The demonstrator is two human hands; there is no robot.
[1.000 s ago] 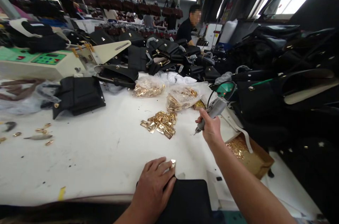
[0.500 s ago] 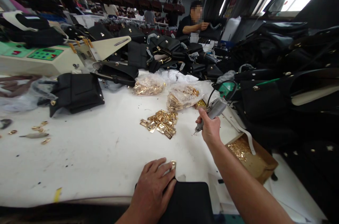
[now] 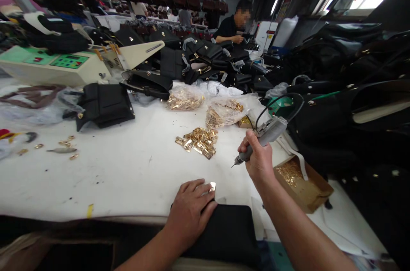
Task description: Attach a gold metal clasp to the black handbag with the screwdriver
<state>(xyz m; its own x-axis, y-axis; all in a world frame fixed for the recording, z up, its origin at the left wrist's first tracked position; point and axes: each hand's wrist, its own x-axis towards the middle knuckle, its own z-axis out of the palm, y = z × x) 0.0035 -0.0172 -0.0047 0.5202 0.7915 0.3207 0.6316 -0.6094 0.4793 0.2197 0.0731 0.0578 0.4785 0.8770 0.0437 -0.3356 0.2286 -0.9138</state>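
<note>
From the head camera, my right hand (image 3: 260,161) is wrapped tight around a grey electric screwdriver (image 3: 262,139), all fingers curled about its body, the bit pointing down and to the left above the white worktable (image 3: 128,173) without touching it; a black cable runs up from the tool's back end in a loop. My left hand (image 3: 191,211) lies flat, fingers spread only a little, pressing down on a black leather piece (image 3: 229,232) at the near edge of the table; my fingertips rest against one small gold metal fitting (image 3: 212,186) at the top corner of that piece, pinning rather than gripping it, so this hand closes on nothing. Just beyond, between my two hands and farther up the table, sits one loose heap of gold clasps (image 3: 197,141), too many to count. Behind that heap lie two clear plastic bags of gold hardware (image 3: 224,111), side by side. To the right of my right hand, at the table's edge, is one open cardboard box (image 3: 304,185) with small gold parts in it. To the left, one black handbag (image 3: 104,104) lies flat on the table, and near the left edge a few stray gold bits (image 3: 68,143) are scattered. A beige machine with a green control panel (image 3: 68,61) stands behind, and a person in a black shirt (image 3: 229,27) works at the far end among piled black bags.
</note>
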